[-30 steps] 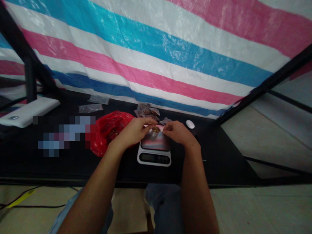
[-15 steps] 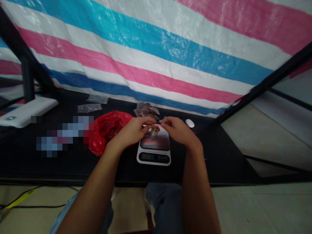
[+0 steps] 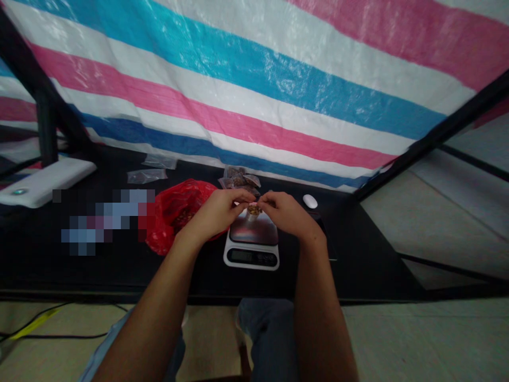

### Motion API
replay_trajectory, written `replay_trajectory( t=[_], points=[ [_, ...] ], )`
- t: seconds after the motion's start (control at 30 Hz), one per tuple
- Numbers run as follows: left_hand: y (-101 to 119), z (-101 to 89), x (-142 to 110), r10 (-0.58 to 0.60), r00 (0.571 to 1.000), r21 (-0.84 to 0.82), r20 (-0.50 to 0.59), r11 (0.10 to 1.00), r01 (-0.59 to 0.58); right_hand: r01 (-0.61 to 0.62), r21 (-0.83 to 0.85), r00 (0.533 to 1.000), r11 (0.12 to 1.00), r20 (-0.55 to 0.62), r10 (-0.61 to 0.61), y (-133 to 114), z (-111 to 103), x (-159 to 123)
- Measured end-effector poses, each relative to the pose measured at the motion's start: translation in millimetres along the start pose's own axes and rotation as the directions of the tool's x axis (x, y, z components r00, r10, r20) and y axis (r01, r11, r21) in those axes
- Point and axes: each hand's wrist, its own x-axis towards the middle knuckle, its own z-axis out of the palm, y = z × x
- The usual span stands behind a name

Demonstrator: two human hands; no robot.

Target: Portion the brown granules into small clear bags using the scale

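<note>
The left hand (image 3: 212,216) and right hand (image 3: 287,215) are drawing closer together, both pinching a small brown-filled packet (image 3: 253,210) above the digital kitchen scale (image 3: 251,256).

A big striped tarp (image 3: 254,90) hangs behind the black desk (image 3: 358,260). A red plastic bag (image 3: 175,217) and a white mouse (image 3: 310,201) sit on the desk.

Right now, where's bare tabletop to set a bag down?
Bare black tabletop lies right of your right hand, past the white mouse. A strip lies in front of the scale. Crowded: behind the scale, packets beside the red bag.
</note>
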Motion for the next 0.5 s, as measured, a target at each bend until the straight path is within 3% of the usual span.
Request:
replay_trajectory(
  t=[0.17, 0.5],
  points=[
    [0.1, 1.4, -0.4, 0.049, 0.999, -0.012, -0.023, 0.999, -0.05, -0.01, 0.015, 0.999, 1.0, -0.032, 0.01, -0.4, -1.5, -1.4],
    [-3.5, 8.5, 1.6, 0.069, 0.997, 0.017, -0.024, 0.997, -0.069, -0.056, 0.057, 0.998, 0.997, 0.011, 0.055, 6.5, -3.5, -8.2]
  ],
)
